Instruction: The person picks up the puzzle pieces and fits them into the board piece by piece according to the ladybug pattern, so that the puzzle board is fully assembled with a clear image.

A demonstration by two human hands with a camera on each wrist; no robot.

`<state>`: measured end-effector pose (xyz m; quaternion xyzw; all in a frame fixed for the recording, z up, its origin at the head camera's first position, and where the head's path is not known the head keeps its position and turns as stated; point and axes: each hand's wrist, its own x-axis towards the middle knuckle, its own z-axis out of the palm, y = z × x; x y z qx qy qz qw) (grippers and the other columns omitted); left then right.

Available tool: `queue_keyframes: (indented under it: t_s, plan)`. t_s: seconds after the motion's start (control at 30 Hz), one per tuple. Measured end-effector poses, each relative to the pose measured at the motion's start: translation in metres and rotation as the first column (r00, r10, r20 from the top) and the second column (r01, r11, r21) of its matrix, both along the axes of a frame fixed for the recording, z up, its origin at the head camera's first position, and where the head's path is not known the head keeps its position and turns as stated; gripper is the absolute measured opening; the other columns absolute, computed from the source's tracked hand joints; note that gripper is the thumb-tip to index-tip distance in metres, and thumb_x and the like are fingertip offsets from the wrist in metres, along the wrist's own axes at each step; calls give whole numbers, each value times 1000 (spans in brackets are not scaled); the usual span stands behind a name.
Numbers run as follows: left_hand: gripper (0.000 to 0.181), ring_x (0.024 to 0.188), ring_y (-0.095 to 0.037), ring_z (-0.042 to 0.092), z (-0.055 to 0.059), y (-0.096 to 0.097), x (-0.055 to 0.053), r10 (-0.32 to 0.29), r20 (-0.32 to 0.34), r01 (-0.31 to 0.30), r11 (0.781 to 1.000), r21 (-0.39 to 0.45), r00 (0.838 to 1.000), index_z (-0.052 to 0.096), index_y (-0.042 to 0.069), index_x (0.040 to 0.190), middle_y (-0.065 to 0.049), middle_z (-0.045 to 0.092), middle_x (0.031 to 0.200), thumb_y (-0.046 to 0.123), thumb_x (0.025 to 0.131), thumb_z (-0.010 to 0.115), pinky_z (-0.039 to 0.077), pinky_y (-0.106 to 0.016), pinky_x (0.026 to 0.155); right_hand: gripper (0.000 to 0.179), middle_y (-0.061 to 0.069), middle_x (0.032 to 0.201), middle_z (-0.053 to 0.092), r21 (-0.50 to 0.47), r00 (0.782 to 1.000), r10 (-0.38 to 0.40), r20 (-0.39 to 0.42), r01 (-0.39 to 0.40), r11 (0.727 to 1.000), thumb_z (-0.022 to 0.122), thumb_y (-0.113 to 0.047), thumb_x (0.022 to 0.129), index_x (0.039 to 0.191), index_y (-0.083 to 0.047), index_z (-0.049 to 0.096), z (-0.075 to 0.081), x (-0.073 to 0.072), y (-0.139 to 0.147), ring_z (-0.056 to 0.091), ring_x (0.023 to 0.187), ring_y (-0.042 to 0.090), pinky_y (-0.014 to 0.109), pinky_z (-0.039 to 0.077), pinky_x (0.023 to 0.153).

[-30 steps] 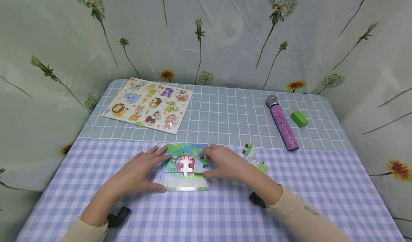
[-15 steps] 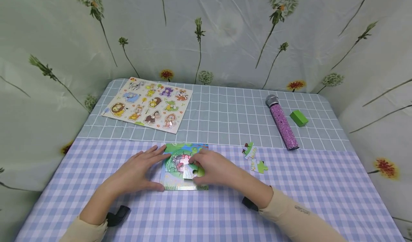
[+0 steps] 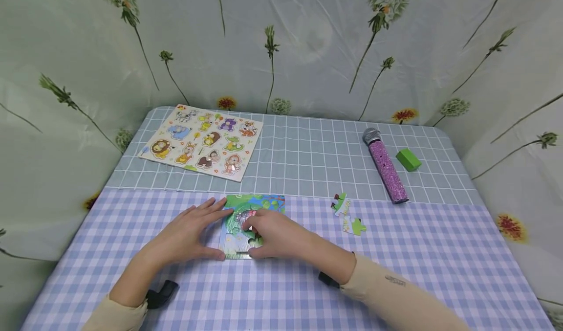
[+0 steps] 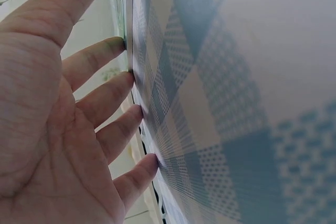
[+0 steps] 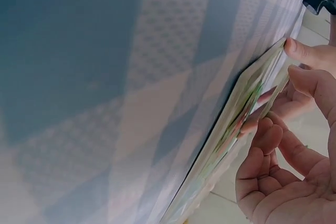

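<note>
The head view looks down across the table (image 3: 308,297); both wrist views skim its checked cloth (image 4: 236,103) closely.

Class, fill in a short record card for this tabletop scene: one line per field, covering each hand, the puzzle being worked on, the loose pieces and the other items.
Left hand: left hand flat, fingertips touching the board's left edge
Right hand: right hand presses a piece onto the board
Puzzle: small green jigsaw board on the checked tablecloth
Loose pieces: two green jigsaw pieces right of it
Far left: animal peg puzzle
Far right: purple glitter microphone, green block
</note>
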<state>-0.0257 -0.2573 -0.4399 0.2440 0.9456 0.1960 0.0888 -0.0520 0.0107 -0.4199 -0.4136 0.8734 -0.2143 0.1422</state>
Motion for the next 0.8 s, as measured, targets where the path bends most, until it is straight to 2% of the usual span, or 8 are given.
queue_keyframes:
  t_s: [0.43, 0.8]
  plan:
    - [100, 159, -45, 39, -2, -1, -1, -8, 1, 8, 1000, 8, 1000, 56, 22, 158, -10, 42, 172, 66, 75, 89, 36, -79, 117, 36, -3, 95, 66, 22, 1000, 27, 2, -27, 999, 88, -26, 87, 117, -9, 78, -3, -5, -17, 52, 83, 4, 14, 45, 72]
    - [99, 159, -44, 39, -2, -2, 0, -3, -3, 3, 1000, 11, 1000, 57, 22, 157, -9, 43, 172, 66, 75, 89, 36, -79, 116, 33, -6, 89, 65, 47, 999, 53, -13, -52, 998, 89, -27, 87, 113, -11, 80, -6, -7, -25, 51, 83, 3, 12, 41, 71]
